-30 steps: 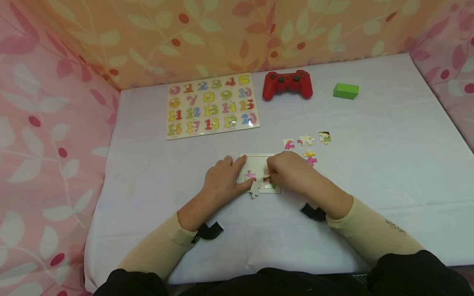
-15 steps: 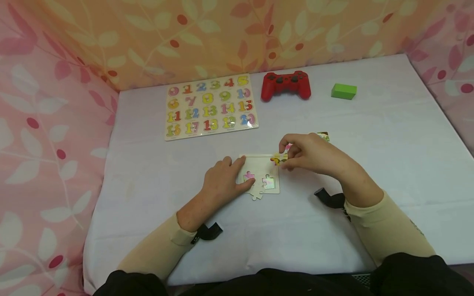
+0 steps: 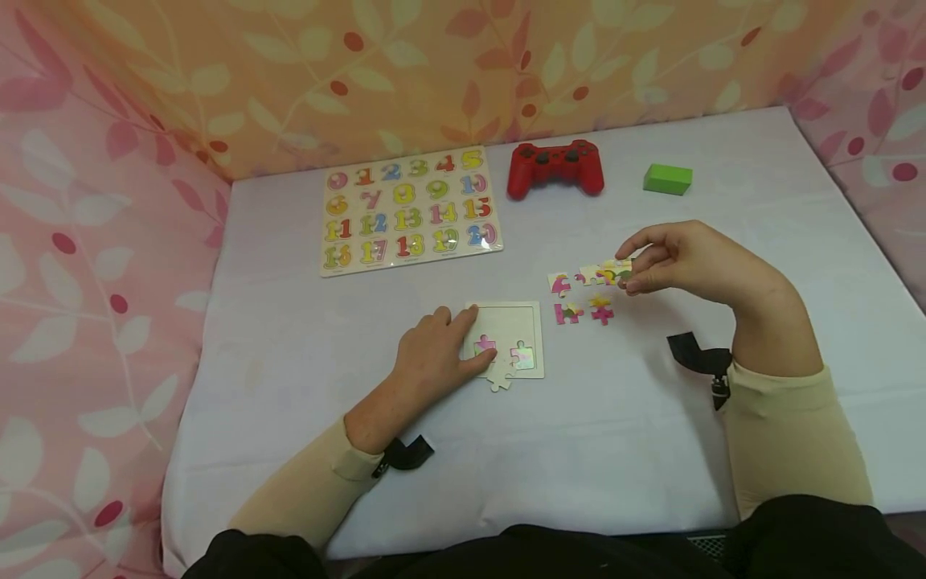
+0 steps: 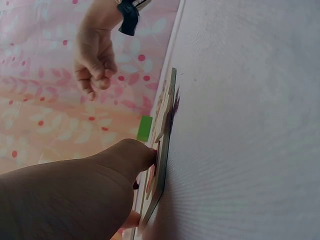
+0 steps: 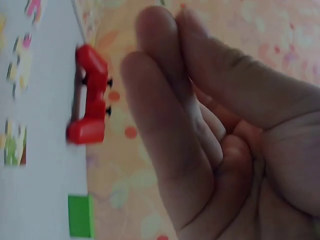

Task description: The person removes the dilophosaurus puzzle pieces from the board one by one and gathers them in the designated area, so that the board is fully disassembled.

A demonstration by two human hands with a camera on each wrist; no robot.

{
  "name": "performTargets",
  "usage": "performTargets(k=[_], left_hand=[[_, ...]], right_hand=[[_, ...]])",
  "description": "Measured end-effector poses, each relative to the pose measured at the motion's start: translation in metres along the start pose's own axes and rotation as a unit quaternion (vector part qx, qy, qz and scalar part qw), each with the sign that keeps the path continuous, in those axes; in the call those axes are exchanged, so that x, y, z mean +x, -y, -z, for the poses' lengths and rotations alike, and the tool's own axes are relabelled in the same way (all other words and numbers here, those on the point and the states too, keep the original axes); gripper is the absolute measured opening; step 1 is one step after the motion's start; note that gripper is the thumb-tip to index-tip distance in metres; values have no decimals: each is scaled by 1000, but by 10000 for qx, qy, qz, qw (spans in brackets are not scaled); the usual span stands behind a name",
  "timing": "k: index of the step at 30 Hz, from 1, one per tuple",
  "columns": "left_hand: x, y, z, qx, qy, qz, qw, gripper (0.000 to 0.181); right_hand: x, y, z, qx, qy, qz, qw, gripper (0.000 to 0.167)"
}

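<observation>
A small pale puzzle board [image 3: 506, 318] lies flat in the middle of the table. Two printed puzzle pieces sit on it, and a blank-side-up piece [image 3: 499, 376] overhangs its front edge. My left hand [image 3: 434, 354] rests at the board's left side, thumb and index finger spread, the thumb pressing down on it. In the left wrist view the thumb [image 4: 142, 155] touches the board [image 4: 167, 130] from above. Over the loose pieces, my right hand [image 3: 683, 261] pinches a yellow-and-green puzzle piece [image 3: 613, 272] between fingertips; its fingers hide that piece almost wholly in the right wrist view.
Several loose puzzle pieces [image 3: 567, 314] lie right of the board. Behind are a wooden number board [image 3: 410, 211], a red game controller [image 3: 555, 169] and a green block [image 3: 668, 179]. Floral cloth [image 3: 463, 64] walls the table at the back and sides.
My right hand has left the board and moved right and away over the loose pieces, carrying a yellow-and-green puzzle piece. The left hand has stayed put.
</observation>
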State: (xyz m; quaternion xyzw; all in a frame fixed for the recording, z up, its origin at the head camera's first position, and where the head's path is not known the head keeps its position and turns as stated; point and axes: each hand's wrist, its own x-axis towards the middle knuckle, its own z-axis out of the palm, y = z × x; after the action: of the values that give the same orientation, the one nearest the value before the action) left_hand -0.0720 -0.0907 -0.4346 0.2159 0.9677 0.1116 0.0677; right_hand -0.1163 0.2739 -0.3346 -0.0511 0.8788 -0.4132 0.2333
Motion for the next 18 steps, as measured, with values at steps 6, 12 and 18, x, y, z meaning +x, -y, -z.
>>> performTargets(k=[6, 12, 18], left_hand=[[0, 0, 0, 30, 32, 11, 10000, 75], [0, 0, 0, 14, 57, 29, 10000, 76], [0, 0, 1, 1, 41, 20, 10000, 75]], right_hand=[[7, -34, 17, 41, 480, -209, 9986, 46], [19, -61, 20, 649, 1351, -125, 9886, 41], [30, -71, 15, 703, 1627, -597, 9824, 43]])
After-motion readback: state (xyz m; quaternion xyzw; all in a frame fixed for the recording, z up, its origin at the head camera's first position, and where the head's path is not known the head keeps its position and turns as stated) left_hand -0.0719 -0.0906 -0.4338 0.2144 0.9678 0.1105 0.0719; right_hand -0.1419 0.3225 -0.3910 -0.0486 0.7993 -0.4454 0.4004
